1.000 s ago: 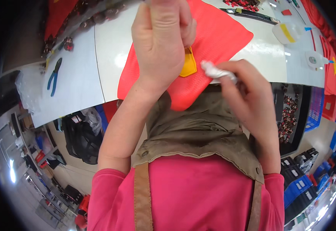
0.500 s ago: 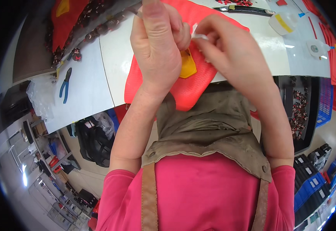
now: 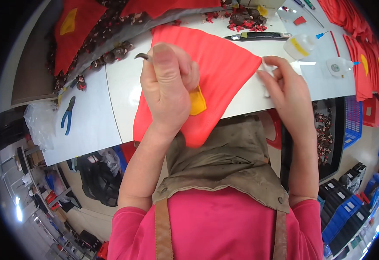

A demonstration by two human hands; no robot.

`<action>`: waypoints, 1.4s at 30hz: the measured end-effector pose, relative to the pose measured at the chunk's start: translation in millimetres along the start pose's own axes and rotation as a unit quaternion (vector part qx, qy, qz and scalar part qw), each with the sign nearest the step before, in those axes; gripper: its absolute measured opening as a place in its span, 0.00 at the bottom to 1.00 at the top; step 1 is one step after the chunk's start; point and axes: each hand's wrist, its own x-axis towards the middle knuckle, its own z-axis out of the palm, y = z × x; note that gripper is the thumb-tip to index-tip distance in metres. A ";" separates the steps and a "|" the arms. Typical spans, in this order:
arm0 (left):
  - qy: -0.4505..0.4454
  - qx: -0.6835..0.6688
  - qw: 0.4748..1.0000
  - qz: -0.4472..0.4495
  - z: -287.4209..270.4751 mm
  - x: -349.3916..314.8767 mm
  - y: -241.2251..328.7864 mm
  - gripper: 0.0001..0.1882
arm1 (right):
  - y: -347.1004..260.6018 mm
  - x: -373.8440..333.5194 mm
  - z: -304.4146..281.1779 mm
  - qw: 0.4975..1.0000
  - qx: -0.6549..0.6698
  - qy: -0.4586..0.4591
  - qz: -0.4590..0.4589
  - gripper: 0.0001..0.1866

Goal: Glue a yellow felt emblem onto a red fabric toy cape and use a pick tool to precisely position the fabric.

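My left hand [image 3: 167, 86] is closed in a fist with the thumb on top, over a red cape-like piece [image 3: 217, 60] with a ribbed surface. A dark curved tip [image 3: 143, 56] sticks out of its far left side; the rest of that thing is hidden in the fist. Just right of the fist shows a yellow patch [image 3: 198, 102] on the red piece. With fingers pinched, my right hand [image 3: 287, 86] holds a crumpled white wipe [image 3: 266, 69] at the piece's right corner. The near end of the red piece hangs over the table edge by my apron.
Blue-handled pliers [image 3: 68, 116] and a clear plastic bag [image 3: 42, 123] lie at the left. Beyond are small dark figures [image 3: 246, 18] and a black-handled tool [image 3: 259, 37]. Two needle-tipped bottles [image 3: 300, 47] stand at right, near stacked red pieces [image 3: 358, 65].
My right hand has moved right, away from my left fist, out to the red piece's corner with the white wipe. The view has shifted, showing more of the table's far side.
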 end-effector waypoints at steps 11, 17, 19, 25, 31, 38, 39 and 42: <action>0.055 0.065 0.995 0.052 9.2 0.6 -2.5 0.24 | -10.3 35.8 19.5 0.993 -0.057 0.014 -0.103 0.15; 0.083 0.098 0.990 0.064 15.9 -2.2 -2.4 0.24 | 0.5 33.1 13.9 0.998 0.003 -0.008 -0.069 0.14; 0.079 0.104 0.989 0.065 16.1 -1.2 -2.0 0.24 | 8.0 28.4 6.2 0.998 0.046 -0.015 -0.043 0.14; 0.064 0.081 0.993 0.058 20.4 2.0 -6.0 0.23 | 30.4 8.5 -12.8 0.985 -0.023 0.095 -0.143 0.10; 0.080 0.030 0.995 0.049 15.0 -4.8 -2.5 0.20 | 68.8 -28.3 -36.6 0.967 0.136 0.212 -0.018 0.08; 0.092 0.072 0.993 0.024 16.7 -8.3 0.3 0.21 | 63.9 -4.5 -57.4 0.949 0.107 0.295 -0.019 0.21; 0.090 0.078 0.993 0.025 16.4 -8.8 0.8 0.21 | 64.3 2.4 -55.3 0.956 0.105 0.274 -0.028 0.23; 0.115 0.071 0.991 0.023 15.0 -7.7 -1.5 0.21 | 72.8 27.9 -38.9 0.969 0.052 0.232 -0.073 0.23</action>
